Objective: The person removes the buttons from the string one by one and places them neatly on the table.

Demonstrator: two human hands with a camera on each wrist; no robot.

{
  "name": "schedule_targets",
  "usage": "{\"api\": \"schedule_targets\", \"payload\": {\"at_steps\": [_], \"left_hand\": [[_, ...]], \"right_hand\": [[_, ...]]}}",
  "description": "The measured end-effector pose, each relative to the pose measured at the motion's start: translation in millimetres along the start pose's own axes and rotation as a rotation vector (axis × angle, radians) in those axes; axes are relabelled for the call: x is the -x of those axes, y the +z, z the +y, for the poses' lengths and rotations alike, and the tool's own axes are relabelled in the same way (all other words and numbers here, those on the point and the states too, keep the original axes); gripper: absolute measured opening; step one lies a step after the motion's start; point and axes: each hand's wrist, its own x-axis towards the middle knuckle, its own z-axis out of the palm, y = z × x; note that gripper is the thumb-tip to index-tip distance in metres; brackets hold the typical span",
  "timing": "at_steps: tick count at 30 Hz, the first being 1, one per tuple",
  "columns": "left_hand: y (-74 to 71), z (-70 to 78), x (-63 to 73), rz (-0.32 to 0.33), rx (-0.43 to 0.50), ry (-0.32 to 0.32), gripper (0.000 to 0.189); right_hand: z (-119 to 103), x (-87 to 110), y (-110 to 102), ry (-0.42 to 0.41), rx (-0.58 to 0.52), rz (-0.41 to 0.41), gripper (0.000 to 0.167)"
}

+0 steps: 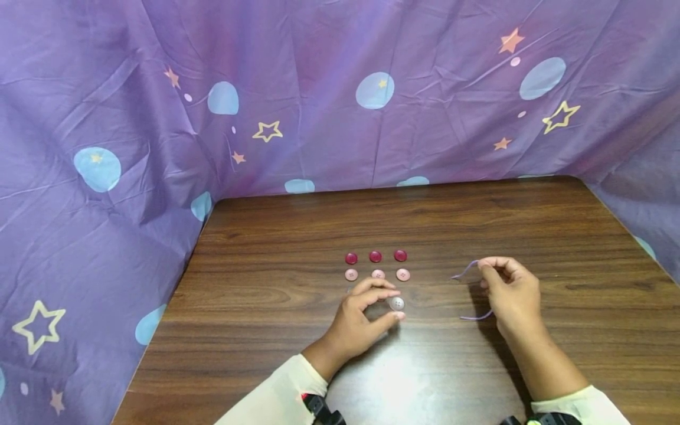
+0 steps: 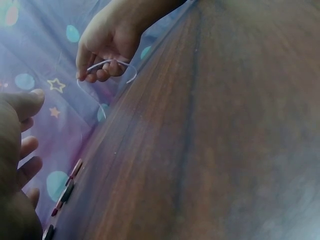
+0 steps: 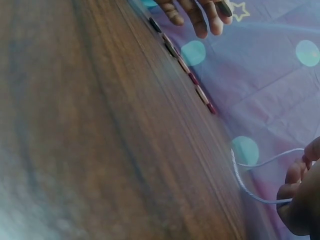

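Observation:
In the head view my left hand (image 1: 357, 321) holds a pale grey four-hole button (image 1: 397, 303) by its rim, between thumb and forefinger. From the right wrist view that button (image 3: 224, 8) is a dark disc at the fingertips, raised off the table. My right hand (image 1: 514, 293) pinches a thin purple cord (image 1: 476, 317), whose two ends hang out to the left. The cord (image 2: 131, 74) also shows across the fingers in the left wrist view. Just beyond my left hand lie rows of dark red buttons (image 1: 375, 257) and pink buttons (image 1: 351, 275); the hand partly covers one pink button.
A brown wood-grain table (image 1: 265, 236) carries everything, with a bright glare at its near middle. Behind and beside it hangs a purple curtain (image 1: 319, 53) with stars and blue dots. Seen edge-on, several buttons (image 3: 172, 49) line up in the right wrist view.

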Motion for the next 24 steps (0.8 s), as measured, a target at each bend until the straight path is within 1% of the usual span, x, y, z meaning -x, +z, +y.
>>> {"api": "schedule_targets", "payload": {"at_steps": [3, 6, 9, 11, 15, 18, 22, 24], "left_hand": [[0.6, 0.8, -1.3, 0.013, -0.072, 0.014, 0.036], [3.2, 0.0, -3.1, 0.033, -0.174, 0.035, 0.035], [6.1, -1.0, -5.5, 0.048, -0.257, 0.037, 0.035], [7.9, -1.7, -7.2, 0.049, -0.297, 0.016, 0.035], [10.6, -1.7, -11.0, 0.017, -0.34, -0.065, 0.036], [13.1, -1.6, -13.3, 0.006, -0.394, -0.109, 0.035], [16.4, -1.0, -15.6, 0.014, -0.494, -0.134, 0.033], [17.4, -0.7, -16.6, 0.01, -0.526, -0.148, 0.033]], "right_hand": [[0.0, -0.5, -0.1, 0.001, -0.018, -0.002, 0.018], [-0.1, -0.5, -0.3, 0.009, -0.034, -0.002, 0.019], [-0.4, -0.5, -0.2, 0.012, -0.04, 0.0, 0.02], [-0.2, -0.7, -0.4, 0.011, -0.038, -0.001, 0.02], [0.0, -1.3, -0.9, 0.004, -0.019, -0.002, 0.02], [0.2, -1.1, -1.2, 0.0, -0.01, 0.0, 0.02], [0.4, -0.6, -0.8, -0.001, -0.016, 0.001, 0.019], [0.7, -0.6, -0.7, 0.001, -0.017, 0.001, 0.019]]}}
